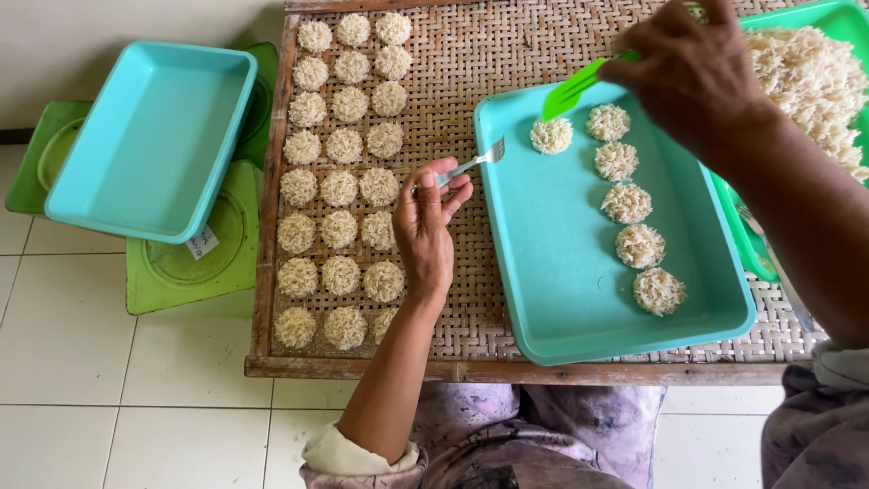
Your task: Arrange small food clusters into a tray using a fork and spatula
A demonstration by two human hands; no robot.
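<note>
Presently, contents by item:

Left hand (424, 226): at 7 o'clock of centre, over the mat; fingers pressed together, pinching the handle of a metal fork (478, 160).
Metal fork: tines point toward 2 o'clock, at the left rim of the tray, just beside the nearest cake.
Right hand (692, 68): at 1 o'clock, above the tray's far end; fingers closed around a green fork (572, 90).
Green fork: plastic, slants down toward 8 o'clock; its tip hangs just over the cake at the tray's far left. Touching or apart, I cannot tell.
Tray (543, 272): teal, rectangular, at 4 o'clock of centre, resting on the mat.
Cakes (626, 203): six round noodle cakes in the tray; five run in a curve from 12 o'clock down to 5 o'clock along its right side, one sits apart at the far left under the green fork.
Mat (471, 54): woven bamboo in a wooden frame, under tray and hands.
Rows (340, 188): round noodle cakes laid three across on the mat's left part, from 11 o'clock down to 7 o'clock.
Noodles (810, 81): loose heap at 2 o'clock, in a green tray (819, 14) behind the right hand.
Spare tray (149, 136): teal, at 9 o'clock, set on green stools (186, 272) off the mat.
Floor (90, 398): white tiles, at 7 o'clock.
</note>
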